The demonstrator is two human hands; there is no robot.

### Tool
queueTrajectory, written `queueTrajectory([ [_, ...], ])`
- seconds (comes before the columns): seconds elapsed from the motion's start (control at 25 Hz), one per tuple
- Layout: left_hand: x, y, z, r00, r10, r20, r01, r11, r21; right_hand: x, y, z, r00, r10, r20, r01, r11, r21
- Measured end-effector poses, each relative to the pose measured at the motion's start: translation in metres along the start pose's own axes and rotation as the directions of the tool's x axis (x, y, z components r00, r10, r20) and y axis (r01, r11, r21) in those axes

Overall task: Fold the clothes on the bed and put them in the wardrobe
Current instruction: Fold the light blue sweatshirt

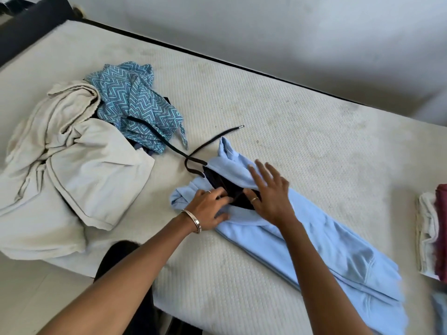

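Left grip (210,206) pinching hoodie (338,250) collar, right hand (271,192) flat

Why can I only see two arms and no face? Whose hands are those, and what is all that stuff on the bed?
The camera sits on a person's head and looks down, so you see only their arms, as if through their eyes. There is just this one picture.

They are folding clothes on a bed with a white mattress. The left hand wears a bracelet and pinches the dark lining at the neck of a light blue hoodie. The right hand lies flat on the hoodie with straight fingers, smoothing it. A black drawstring trails out across the bed.

Further left wait a cream garment and a blue zigzag cloth. At the right edge sits a small folded stack.
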State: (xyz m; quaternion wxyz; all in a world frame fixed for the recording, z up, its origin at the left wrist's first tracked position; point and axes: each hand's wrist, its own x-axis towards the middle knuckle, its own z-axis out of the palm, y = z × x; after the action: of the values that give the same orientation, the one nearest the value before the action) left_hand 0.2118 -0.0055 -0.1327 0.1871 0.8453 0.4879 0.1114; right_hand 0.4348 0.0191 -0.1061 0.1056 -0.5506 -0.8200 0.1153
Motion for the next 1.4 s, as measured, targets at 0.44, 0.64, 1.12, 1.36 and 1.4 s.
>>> queueTrajectory([
  [0.44,0.073,-0.111,-0.044,0.275,-0.783,0.558,0.559,-0.342,-0.755,0.035,-0.017,0.016,0.937,0.222,0.271,-0.25,0.965,0.074],
  [0.64,0.094,-0.092,-0.065,0.419,-0.703,0.575,0.275,-0.505,-0.818,-0.008,-0.044,0.063,0.906,0.303,0.296,-0.285,0.953,-0.102],
  [1.12,0.095,0.09,-0.109,0.941,-0.287,-0.181,0.055,0.657,-0.752,0.014,-0.011,-0.052,0.765,0.518,0.383,-0.293,-0.249,0.923],
  [1.36,0.08,0.167,-0.006,0.968,-0.087,0.236,0.047,0.984,0.172,-0.047,0.042,-0.074,0.68,0.554,0.48,-0.216,-0.474,0.854],
  [1.4,0.071,0.17,0.012,0.96,-0.038,0.278,-0.025,0.976,0.217,-0.061,0.051,-0.066,0.582,0.645,0.494,-0.191,-0.482,0.855],
])
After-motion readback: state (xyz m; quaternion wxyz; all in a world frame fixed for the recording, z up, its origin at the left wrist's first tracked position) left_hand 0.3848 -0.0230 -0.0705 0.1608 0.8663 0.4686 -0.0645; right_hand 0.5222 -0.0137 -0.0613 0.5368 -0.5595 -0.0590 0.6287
